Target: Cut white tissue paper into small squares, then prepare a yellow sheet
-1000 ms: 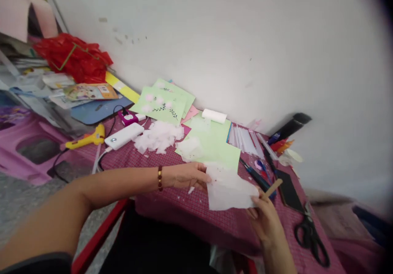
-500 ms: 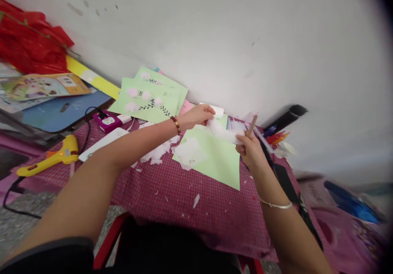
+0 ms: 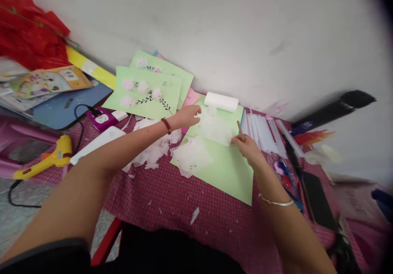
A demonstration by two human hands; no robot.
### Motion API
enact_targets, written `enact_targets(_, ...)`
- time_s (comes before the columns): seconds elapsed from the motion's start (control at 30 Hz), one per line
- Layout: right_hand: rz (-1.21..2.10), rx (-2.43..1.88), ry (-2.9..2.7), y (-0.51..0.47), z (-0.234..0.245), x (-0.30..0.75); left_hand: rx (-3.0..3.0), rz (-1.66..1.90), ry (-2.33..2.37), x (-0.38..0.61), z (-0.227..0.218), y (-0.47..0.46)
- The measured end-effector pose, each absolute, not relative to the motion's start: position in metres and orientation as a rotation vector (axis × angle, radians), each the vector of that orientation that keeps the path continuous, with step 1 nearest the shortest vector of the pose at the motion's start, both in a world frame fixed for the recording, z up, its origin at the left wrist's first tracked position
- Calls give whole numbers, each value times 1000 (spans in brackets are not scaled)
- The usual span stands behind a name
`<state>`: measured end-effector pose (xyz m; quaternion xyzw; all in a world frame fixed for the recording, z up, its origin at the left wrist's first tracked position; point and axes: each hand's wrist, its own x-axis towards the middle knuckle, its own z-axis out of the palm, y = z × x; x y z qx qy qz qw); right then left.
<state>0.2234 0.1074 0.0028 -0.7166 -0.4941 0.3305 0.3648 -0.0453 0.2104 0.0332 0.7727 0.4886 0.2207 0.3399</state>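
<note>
My left hand (image 3: 189, 116) is just left of a thin white sheet (image 3: 215, 127), its thumb and forefinger apart with nothing visible between them. In my right hand (image 3: 248, 148) a brown stick (image 3: 240, 130) points upward; its lower end is hidden by the fingers. Those fingertips touch the right corner of the sheet. Behind it lies a white paper roll (image 3: 221, 102). Below, on a light green sheet of paper (image 3: 231, 171), rests a stack of thin white pieces (image 3: 192, 154).
Torn white scraps (image 3: 153, 149) lie beneath my left forearm. Green cards with pale flowers (image 3: 143, 90) lean at the wall. A yellow glue gun (image 3: 49, 159), a purple socket block (image 3: 102, 118) and a white power bank (image 3: 98, 143) sit left. A black tube (image 3: 334, 108) stands right.
The white sheet, earlier stretched between both hands, now lies flat on the green paper. My left hand has let go of it and drawn left. The view has shifted, showing more of the right side.
</note>
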Motion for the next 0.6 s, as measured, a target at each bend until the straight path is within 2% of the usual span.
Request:
enact_targets(0.1,770,-1804,-1330,87,8,226,2388,441,1108,-62,35,167)
enact_targets(0.23,792,-1691,-1369,52,10,216,2391,482,1016,-63,18,127)
enact_targets(0.33,837,-1602,-1346,30,11,206,2242,668,1087,-58,13,123)
enact_targets(0.47,902,-1481,-1245,15,15,199,1764,922,1133,-52,35,122)
enact_targets(0.6,972,-1389,-1167,14,23,187,1171,917,920,-40,58,102)
